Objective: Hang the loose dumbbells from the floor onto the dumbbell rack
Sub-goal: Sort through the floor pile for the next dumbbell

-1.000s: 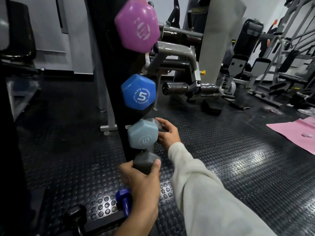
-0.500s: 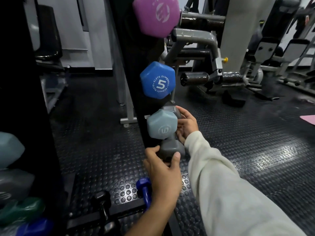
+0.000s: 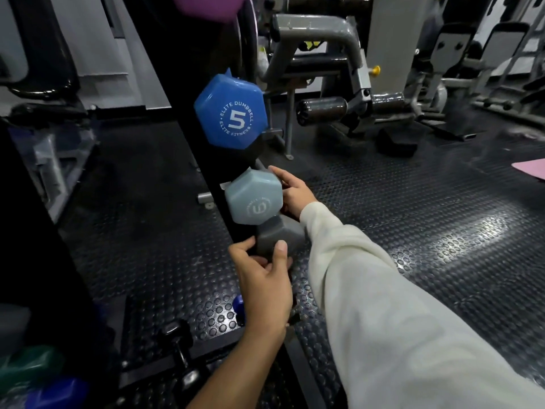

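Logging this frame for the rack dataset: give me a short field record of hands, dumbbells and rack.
left hand: grips dark grey dumbbell from below
right hand: holds far side of light grey-blue dumbbell
rack: black upright post
on rack above: blue dumbbell marked 5, purple dumbbell at top edge
floor: black studded rubber mat
near rack base: small dark blue dumbbell, partly hidden

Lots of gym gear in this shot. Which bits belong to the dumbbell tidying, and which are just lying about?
Part of the job:
left hand gripping the dark grey dumbbell
right hand on the light grey dumbbell
blue dumbbell
black rack

Just lying about:
pink mat
weight machine
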Tool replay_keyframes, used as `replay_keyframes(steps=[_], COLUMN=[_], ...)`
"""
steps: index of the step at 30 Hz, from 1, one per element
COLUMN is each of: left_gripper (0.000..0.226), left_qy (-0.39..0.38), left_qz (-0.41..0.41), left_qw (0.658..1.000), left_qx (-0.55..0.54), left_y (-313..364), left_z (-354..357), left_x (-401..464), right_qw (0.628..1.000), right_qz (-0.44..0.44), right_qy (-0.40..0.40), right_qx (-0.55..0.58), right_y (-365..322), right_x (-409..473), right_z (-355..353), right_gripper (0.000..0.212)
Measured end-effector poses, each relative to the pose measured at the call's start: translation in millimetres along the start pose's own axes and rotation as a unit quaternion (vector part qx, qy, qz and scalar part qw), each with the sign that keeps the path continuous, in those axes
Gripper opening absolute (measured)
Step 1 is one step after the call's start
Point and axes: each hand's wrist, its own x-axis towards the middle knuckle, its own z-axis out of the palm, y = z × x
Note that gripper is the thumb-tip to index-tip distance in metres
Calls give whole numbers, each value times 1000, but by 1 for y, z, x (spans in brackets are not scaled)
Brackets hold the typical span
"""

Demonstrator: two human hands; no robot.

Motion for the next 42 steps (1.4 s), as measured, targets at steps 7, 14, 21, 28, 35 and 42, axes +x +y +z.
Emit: replay_keyframes(steps=[7, 14, 21, 28, 35, 42], left_gripper=[28, 19, 21, 38, 33, 40], left_qy=[7, -16, -45, -191, -190, -123], left_qz=[-53, -64, -30, 45, 123, 39], left_qw=[999, 997, 990, 913, 799, 928], left_qx=[0, 35, 132, 357, 557, 350], left_y=[-22, -23, -24, 1, 8, 21], left_z=[-9, -20, -29, -83, -113, -91], left_x=[-6, -3, 3, 42, 105, 156], right_qw=[995, 967, 946, 958, 931, 927], right_qz=[-30, -20, -1, 4, -32, 31], right_qy=[-52, -17, 16, 154, 157, 105], right_qx=[-82, -253, -323, -243, -328, -359], right_y=[-22, -29, -29, -19, -27, -11], right_x=[-16, -30, -33, -56, -121, -187], right_z=[12, 19, 24, 17, 8, 21], right_gripper=[50, 45, 46, 22, 28, 64])
